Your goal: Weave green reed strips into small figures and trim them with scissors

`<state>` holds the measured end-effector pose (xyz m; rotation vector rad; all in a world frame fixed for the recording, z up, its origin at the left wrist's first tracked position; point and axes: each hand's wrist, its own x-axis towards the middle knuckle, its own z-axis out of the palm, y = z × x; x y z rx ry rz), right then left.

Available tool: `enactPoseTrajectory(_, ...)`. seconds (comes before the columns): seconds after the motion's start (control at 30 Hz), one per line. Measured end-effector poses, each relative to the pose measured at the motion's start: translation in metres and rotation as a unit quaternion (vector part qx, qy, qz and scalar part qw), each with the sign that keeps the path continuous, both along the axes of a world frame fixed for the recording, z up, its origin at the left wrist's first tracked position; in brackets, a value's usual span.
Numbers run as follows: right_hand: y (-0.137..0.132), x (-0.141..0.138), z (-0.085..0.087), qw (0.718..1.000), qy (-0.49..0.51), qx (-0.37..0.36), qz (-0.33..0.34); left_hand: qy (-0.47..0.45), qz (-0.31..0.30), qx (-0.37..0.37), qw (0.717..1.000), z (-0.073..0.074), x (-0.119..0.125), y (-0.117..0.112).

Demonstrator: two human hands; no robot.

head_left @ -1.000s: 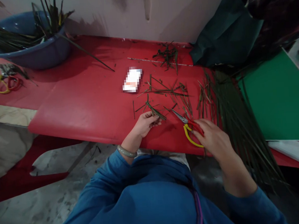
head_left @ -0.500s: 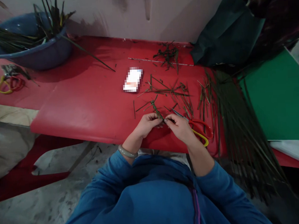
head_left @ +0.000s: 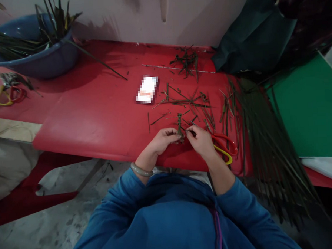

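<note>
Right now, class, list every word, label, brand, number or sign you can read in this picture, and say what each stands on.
Readable text: none.
Phone-like device: bright screen blurred into blocks; nothing on it can be read.
Thin whitish strip on the red table: too small to tell whether it is marked.
Scissors, partly hidden by the right hand: no lettering can be made out.

I've got leaf piece (head_left: pixel 179 120) in sight: slim, dark green, knotted in bumps along upper length, lower end looser, slightly splayed. Sits nearly straight, knotted end pointing forward, lower part pinched in left hand (head_left: pixel 166 136).
</note>
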<state>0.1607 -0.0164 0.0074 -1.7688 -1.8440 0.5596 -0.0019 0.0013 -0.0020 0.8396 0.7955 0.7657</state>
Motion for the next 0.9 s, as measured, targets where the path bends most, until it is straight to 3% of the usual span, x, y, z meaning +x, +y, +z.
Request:
enactPoseTrajectory(0.27,0.009,0.006,-0.008,0.997,-0.065,-0.022,-0.043,-0.047,-0.070,-0.014,0.996,0.006,-0.003,-0.001)
enactPoseTrajectory(0.57,0.010,0.006,-0.011,0.995,-0.070,-0.028,-0.060,-0.127,-0.084,-0.021,0.988,0.008,-0.008,-0.002)
enactPoseTrajectory(0.7,0.009,0.009,-0.010,0.998,-0.018,-0.022,-0.049,-0.119,-0.085,-0.017,0.989,0.007,-0.008,-0.002)
enactPoseTrajectory(0.9,0.011,0.018,0.001,0.986,0.139,0.069,-0.055,-0.138,-0.090,-0.011,0.986,0.008,-0.008,-0.003)
